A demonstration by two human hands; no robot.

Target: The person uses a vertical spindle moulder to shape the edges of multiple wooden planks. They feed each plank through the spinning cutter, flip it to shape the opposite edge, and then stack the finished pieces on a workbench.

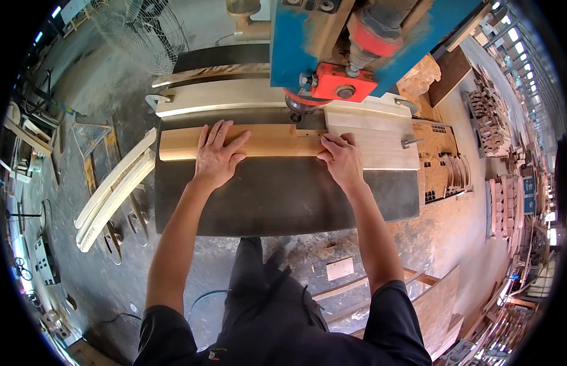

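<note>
A long, yellowish wooden piece with a rounded left end [271, 141] lies across a dark machine table [283, 198]. Toward its right end, a notch is cut into its far edge. My left hand [215, 160] rests on the left part of this piece, fingers spread over its top. At the other end, my right hand [345, 160] grips the piece between thumb and bent fingers, close to a pale board [381, 146]. Just beyond the notch hangs the dark round cutter head [300, 104] of a blue machine, below a red block [344, 83]; its cutting tip is hard to make out.
A pale wooden fence [228, 97] runs behind the piece, with metal clamps at its ends. Curved wooden strips [118, 189] lean left of the table. A wire-cage fan [140, 33] stands far left. Stacked wooden parts [494, 122] and plywood sheets [430, 305] are on the right.
</note>
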